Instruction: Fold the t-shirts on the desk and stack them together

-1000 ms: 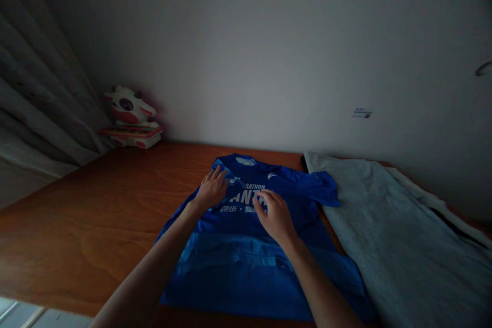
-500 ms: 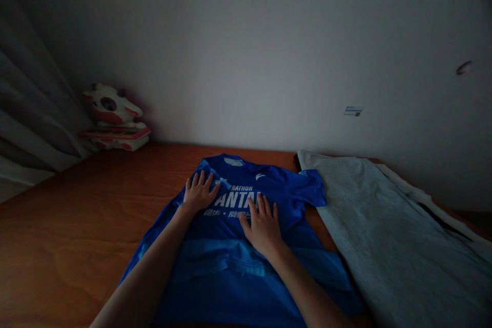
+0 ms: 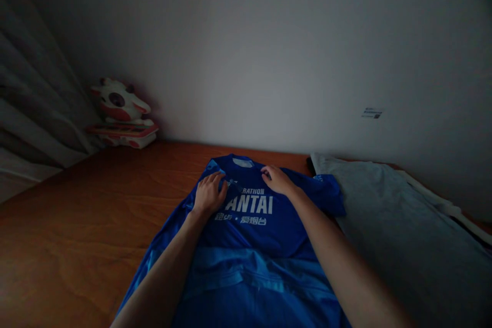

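A blue short-sleeved T-shirt (image 3: 246, 238) with white lettering lies spread front up, its collar toward the wall. A lighter blue band crosses its lower part in wrinkles. My left hand (image 3: 209, 193) rests on the shirt by the sleeve on the left side, fingers bent and thumb apart from them. Close to the collar, my right hand (image 3: 280, 180) is over the upper chest with its fingers loosely curled and a small gap at the thumb. Whether its fingertips touch the cloth is hard to tell in the dim light.
The shirt lies on a brown wooden surface (image 3: 96, 215) against a pale wall (image 3: 269, 61). To its right lies a grey cloth garment (image 3: 388, 225), touching the sleeve. A cow-shaped toy keyboard (image 3: 128, 136) stands at the back left, beside a curtain (image 3: 38, 107).
My right hand has moved from the lettering up toward the collar, and its fingers have curled. My left hand's fingers are more bent. The view has shifted slightly left.
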Tool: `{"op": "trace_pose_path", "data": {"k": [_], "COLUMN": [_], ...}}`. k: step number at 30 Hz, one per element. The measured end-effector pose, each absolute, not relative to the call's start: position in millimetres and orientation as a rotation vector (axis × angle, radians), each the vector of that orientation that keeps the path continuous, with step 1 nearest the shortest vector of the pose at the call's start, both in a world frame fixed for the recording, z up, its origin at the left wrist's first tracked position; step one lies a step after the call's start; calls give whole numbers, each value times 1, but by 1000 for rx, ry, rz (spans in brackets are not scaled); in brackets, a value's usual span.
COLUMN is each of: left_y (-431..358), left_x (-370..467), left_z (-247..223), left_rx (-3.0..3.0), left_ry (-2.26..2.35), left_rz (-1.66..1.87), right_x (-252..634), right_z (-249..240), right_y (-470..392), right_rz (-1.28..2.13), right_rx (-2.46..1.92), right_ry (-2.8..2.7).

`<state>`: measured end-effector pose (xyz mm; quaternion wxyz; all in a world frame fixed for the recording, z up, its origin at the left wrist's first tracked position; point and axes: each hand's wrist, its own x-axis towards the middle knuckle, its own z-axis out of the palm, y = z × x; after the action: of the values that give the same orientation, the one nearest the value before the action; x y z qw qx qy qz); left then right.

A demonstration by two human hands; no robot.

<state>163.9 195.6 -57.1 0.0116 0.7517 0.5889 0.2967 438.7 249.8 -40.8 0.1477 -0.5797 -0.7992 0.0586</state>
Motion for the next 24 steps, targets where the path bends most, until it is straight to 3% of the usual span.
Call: {"op": "trace_pose_path", "data": {"k": [9,15,20,24], "left_y": [204,206,204,203], "left_x": [156,159,160,163], "left_z": [-61,-75,-75,-61], "left_rx": [2082,2296,2325,2288], "left_ry": [1812,1962,1919,1949], "left_rz": [1064,647,484,684], "right_x": [445,446,489,559], "right_z": [-50,-62,-43,-29], "right_y": [258,243,207,185], "right_rz": [159,112,-158,-193], "right_rx": [-1753,-1971,-2067,-2410], "right_ry": [-2350,-2175,-1825,-1305]}}
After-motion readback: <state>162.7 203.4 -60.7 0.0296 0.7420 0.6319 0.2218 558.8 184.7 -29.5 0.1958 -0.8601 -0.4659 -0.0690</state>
